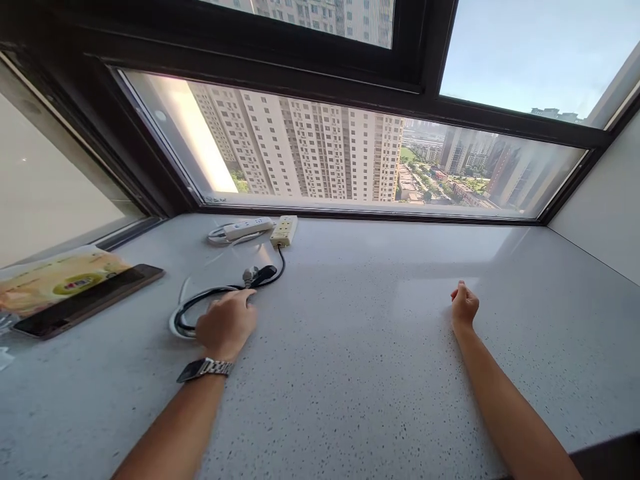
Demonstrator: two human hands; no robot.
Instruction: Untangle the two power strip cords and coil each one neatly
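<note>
My left hand (227, 322), with a watch (205, 368) on its wrist, is curled over a coil of black and white power cords (181, 320). Its fingertips are partly hidden under the hand. Just beyond the thumb lie a grey plug (249, 276) and a black plug (265, 274). The black cord runs up to a cream power strip (284, 231). Beside that strip lies a white power strip (247, 229) with its own looped white cord. Well to the right, my right hand (465, 307) is closed in a loose fist over the counter, with nothing visible in it.
A speckled white counter (340, 347) spreads under both hands. To the left, a dark phone (90, 300) leans against a yellow soft pack (60, 273). A dark-framed window (320, 150) borders the back, and a white wall (600, 193) stands at the right.
</note>
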